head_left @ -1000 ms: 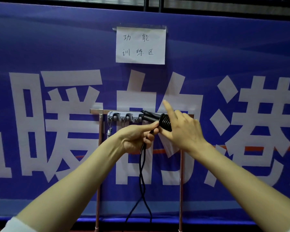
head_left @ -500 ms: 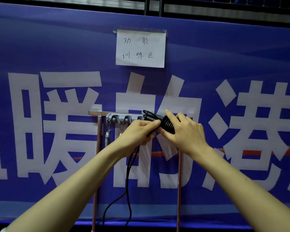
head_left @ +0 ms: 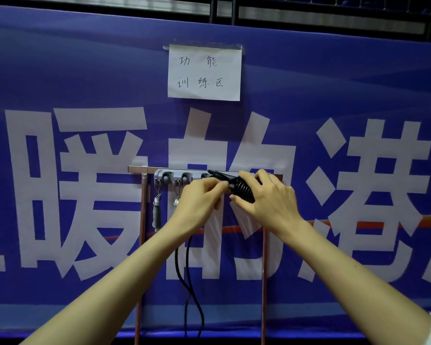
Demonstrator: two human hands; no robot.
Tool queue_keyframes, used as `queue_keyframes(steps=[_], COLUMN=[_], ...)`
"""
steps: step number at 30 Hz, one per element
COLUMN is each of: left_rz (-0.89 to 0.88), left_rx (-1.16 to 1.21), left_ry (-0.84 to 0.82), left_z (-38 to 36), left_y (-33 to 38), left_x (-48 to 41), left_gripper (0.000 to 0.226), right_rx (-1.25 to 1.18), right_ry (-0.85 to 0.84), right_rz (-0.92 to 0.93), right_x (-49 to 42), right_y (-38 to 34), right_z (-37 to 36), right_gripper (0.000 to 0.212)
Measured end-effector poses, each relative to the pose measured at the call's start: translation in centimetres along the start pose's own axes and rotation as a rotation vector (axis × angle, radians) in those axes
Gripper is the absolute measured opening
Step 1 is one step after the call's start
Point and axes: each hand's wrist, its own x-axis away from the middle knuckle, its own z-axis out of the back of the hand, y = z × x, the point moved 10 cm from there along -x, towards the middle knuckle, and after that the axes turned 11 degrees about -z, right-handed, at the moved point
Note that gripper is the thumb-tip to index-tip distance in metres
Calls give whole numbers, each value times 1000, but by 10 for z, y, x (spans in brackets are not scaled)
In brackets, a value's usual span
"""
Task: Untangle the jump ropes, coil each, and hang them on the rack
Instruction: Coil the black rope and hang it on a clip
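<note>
The left hand (head_left: 199,199) pinches a strand of the black jump rope (head_left: 189,292), the right hand (head_left: 268,196) curls round its wound coil (head_left: 243,190) at the rack's (head_left: 174,176) three-o'clock end — should either grip slacken, the slack hanging toward six o'clock would likely drag the coil undone.

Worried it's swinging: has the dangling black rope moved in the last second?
Yes. The dangling jump rope has swung left, from about midway between the posts of the rack toward the left post.
</note>
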Motion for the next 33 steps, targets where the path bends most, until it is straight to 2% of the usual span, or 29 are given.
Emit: queue_keyframes(steps=[3,5,7,9,12,16,17,19,21,23,26,29,33], left_rz=[-232,-474,-662,-709,-570,-32,92,210,235,198,96,44,1], left_rx=[-413,-616,-704,-682,-386,343,486,610,591,550,474,452,484], left_ry=[51,113,98,109,103,72,51,-7,-51,-61,-106,-87,-150], left_z=[8,5,-10,-16,-7,-7,-12,-20,-22,-17,-13,-11,-19], left_y=[20,43,55,52,42,-3,-14,-26,-29,-29,-26,-21,-13], left_x=[-2,6,16,18,12,6,8,11,12,11,9,6,4], left_gripper=[26,31,36,38,33,12,15,32,40,36,32,25,23], right_rx=[-11,8,16,11,-46,-124,-122,-124,-199,-322,-455,-520,-566], right_ry=[-17,-70,-156,-198,-180,-26,-1,21,-18,-105,-235,-263,-283], right_rz=[-15,-56,-120,-144,-161,-120,-114,-103,-111,-128,-143,-204,-258], right_x=[2,2,-1,-2,-3,-3,-3,-3,-3,-2,-1,-1,2], right_y=[4,6,9,11,14,13,11,7,6,8,7,12,18], right_z=[-1,-3,-7,-9,-4,7,11,16,16,14,7,6,4], right_gripper=[50,50,54,59,55,49,50,52,54,57,49,44,42])
